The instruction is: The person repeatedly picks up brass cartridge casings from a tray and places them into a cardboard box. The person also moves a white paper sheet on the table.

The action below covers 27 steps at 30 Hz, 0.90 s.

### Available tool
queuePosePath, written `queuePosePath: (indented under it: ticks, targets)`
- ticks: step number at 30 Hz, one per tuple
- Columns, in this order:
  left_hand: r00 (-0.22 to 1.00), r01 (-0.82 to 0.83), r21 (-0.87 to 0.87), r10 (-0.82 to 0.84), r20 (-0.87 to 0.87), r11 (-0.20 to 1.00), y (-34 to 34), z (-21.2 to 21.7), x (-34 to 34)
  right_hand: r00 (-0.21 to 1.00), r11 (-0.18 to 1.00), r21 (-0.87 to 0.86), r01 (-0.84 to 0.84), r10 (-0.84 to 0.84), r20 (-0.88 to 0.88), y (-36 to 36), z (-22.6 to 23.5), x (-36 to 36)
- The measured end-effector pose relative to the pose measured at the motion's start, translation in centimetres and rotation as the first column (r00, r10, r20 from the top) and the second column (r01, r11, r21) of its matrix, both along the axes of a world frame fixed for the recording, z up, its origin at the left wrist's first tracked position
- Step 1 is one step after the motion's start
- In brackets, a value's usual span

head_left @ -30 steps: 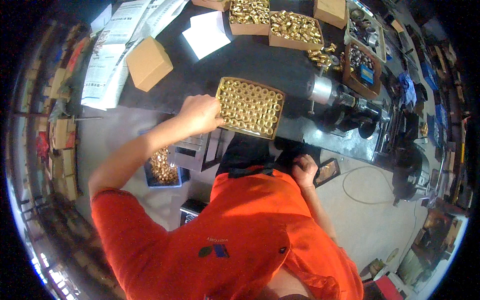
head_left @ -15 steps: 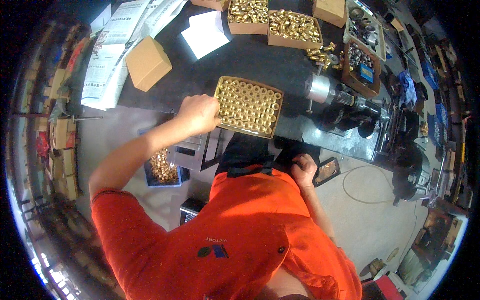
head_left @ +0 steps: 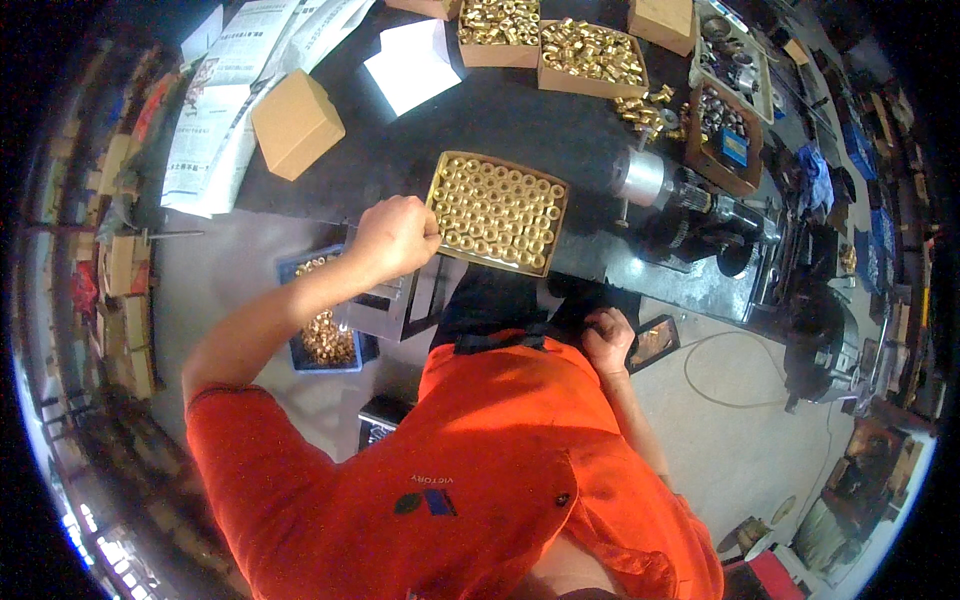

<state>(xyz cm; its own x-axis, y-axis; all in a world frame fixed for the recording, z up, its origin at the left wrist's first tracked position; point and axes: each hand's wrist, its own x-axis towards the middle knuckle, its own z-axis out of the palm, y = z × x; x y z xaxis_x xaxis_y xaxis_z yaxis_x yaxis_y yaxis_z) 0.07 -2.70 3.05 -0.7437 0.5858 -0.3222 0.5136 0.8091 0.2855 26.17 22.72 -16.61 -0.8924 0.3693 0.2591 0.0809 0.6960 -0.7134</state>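
Observation:
A shallow cardboard box (head_left: 499, 214) lies near the front edge of the dark table, filled with neat rows of brass ring-shaped fittings, their round openings facing up. My left hand (head_left: 394, 236) is at the box's left side, its fingers curled and the fingertips against or just beside the box wall. Whatever is between those fingertips, if anything, is hidden. Down by my lap, my right hand (head_left: 608, 341) rests closed on the dark trousers, apart from the box. Its curled fingers hide the palm.
Two boxes of loose brass fittings (head_left: 592, 54) stand at the back. An upturned cardboard box (head_left: 298, 124), newspaper (head_left: 215, 130) and white paper (head_left: 412, 68) lie left. A metal chucked machine (head_left: 645, 178) stands right. Below the table edge, a blue tray (head_left: 327, 368) holds copper-coloured parts.
My left hand has shifted slightly left and down along the box's side, and my left forearm has moved a little, uncovering more of the blue tray. My right hand stays put.

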Motion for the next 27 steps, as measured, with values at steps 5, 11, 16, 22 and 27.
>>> queuePosePath:
  ticks: [5, 11, 16, 22, 27]
  targets:
    - [0.999, 0.041, -0.009, -0.041, 0.03, 0.999, 0.1, -0.1, -0.8, 1.0, 1.0, -0.007, 0.007, -0.007, 0.012, 0.0, -0.3, 0.1]
    - [0.993, 0.096, -0.028, -0.094, 0.077, 0.995, 1.0, 0.2, -1.2, 1.0, 1.0, -0.021, -0.002, 0.003, 0.018, 0.0, -0.1, -0.1]
    - [0.936, 0.009, -0.04, 0.005, 0.352, 0.999, 1.1, 1.4, -1.6, 1.0, 1.0, -0.022, 0.001, -0.001, 0.023, 0.1, -0.1, 0.1]
    - [0.865, -0.128, 0.174, 0.024, 0.502, 0.976, -0.8, 2.7, -2.8, 1.0, 0.999, -0.047, 0.013, -0.014, -0.019, -0.3, 0.3, -0.1]
    - [0.997, 0.039, 0.235, -0.023, -0.07, 0.971, -1.5, 1.7, -7.6, 0.999, 0.999, -0.031, 0.03, -0.03, 0.015, -0.1, -0.9, 0.1]
